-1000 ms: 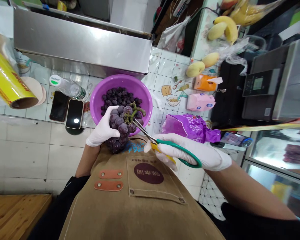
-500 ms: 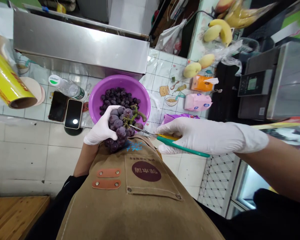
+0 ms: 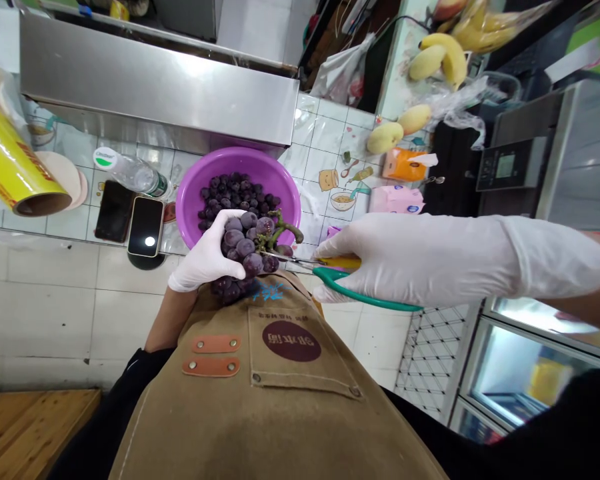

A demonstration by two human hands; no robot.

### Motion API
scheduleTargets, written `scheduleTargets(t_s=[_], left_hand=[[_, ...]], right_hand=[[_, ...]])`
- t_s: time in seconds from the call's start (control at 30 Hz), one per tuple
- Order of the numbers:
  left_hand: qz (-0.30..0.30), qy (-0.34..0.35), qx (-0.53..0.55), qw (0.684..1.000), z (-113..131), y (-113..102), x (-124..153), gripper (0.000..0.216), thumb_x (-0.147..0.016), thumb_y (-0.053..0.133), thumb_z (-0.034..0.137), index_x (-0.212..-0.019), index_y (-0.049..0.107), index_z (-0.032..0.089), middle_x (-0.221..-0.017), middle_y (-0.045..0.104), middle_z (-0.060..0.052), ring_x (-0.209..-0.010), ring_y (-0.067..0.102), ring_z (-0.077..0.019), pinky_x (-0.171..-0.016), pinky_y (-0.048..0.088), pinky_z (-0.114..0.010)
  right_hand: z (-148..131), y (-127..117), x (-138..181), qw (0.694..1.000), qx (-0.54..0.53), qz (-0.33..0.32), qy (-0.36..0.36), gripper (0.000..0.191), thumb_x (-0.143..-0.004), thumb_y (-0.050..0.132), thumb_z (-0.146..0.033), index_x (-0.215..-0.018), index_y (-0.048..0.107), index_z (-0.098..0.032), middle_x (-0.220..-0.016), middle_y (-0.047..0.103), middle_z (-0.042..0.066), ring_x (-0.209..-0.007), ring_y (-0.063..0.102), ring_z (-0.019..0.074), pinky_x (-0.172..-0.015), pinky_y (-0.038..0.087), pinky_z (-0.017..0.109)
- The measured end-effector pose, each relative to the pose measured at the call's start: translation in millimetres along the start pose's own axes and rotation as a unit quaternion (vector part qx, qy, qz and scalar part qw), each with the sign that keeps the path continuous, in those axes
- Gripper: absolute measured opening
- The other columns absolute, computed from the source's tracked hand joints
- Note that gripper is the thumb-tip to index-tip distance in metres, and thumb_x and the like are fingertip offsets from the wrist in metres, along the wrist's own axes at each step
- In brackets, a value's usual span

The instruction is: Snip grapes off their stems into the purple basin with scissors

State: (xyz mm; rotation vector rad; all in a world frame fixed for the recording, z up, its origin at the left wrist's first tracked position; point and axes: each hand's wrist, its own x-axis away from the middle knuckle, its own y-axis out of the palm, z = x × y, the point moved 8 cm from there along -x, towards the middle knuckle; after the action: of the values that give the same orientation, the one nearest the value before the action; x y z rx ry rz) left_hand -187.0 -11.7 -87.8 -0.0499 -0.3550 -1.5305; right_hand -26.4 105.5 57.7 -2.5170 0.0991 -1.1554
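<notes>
As the left hand grasps the bunch of dark grapes, with fingers curled over its 12 o'clock side and the thumb toward 6, the bunch lies at 3 o'clock from that palm. A green stem pokes out from it toward 2 o'clock.

The right hand grips the scissors by the handles; from here the bunch is at 9 o'clock, apart from the fingers, with the blades reaching between. Their tips lie close by the stem's base, though contact cannot be told.

Seen from above, the bunch overlaps the bowl at its 6 o'clock rim. Loose grapes fill part of the bowl, while a phone sits near 8 o'clock.
</notes>
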Motion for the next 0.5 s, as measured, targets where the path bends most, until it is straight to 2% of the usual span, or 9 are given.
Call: scheduleTargets(t_s=[0.1,0.3,0.4,0.5], left_hand=[[0.007,0.0,-0.006,1.0,-0.9,-0.5,0.5,0.119,-0.046,0.107,0.066,-0.145,0.055,0.024,-0.147,0.063,-0.013,-0.138,0.062,-0.0404,-0.122,0.049,-0.052],[0.009,0.0,-0.012,1.0,1.7,0.4,0.7,0.117,-0.046,0.108,0.063,-0.143,0.055,0.024,-0.146,0.064,-0.014,-0.138,0.062,-0.0404,-0.121,0.05,-0.052],[0.002,0.005,-0.007,1.0,2.1,1.6,-1.1,0.117,-0.046,0.108,0.064,-0.143,0.055,0.024,-0.147,0.063,-0.014,-0.14,0.061,-0.0409,-0.123,0.048,-0.052],[0.005,0.004,-0.021,1.0,1.7,1.3,-2.2,0.116,-0.048,0.107,0.065,-0.143,0.054,0.023,-0.147,0.063,-0.014,-0.14,0.061,-0.041,-0.123,0.047,-0.053]], right_hand=[[-3.6,5.8,1.3,0.996,0.086,-0.023,-0.004,0.037,-0.089,0.081,-0.048,-0.066,0.068,-0.023,-0.05,0.056,0.001,-0.043,0.034,0.0104,-0.047,0.026,0.034],[-4.5,3.5,-1.2,0.991,0.124,-0.021,0.041,0.029,-0.085,0.084,-0.043,-0.068,0.071,-0.023,-0.05,0.052,0.003,-0.052,0.048,0.0175,-0.056,0.034,0.037],[-11.8,-1.2,-3.6,0.975,0.204,-0.012,0.087,0.022,-0.08,0.083,-0.034,-0.066,0.071,-0.022,-0.049,0.05,0.003,-0.053,0.051,0.0205,-0.058,0.036,0.038],[-15.6,-1.8,-5.1,0.958,0.266,-0.017,0.11,0.029,-0.074,0.083,-0.03,-0.056,0.063,-0.023,-0.044,0.043,0.002,-0.05,0.05,0.0208,-0.058,0.036,0.038]])
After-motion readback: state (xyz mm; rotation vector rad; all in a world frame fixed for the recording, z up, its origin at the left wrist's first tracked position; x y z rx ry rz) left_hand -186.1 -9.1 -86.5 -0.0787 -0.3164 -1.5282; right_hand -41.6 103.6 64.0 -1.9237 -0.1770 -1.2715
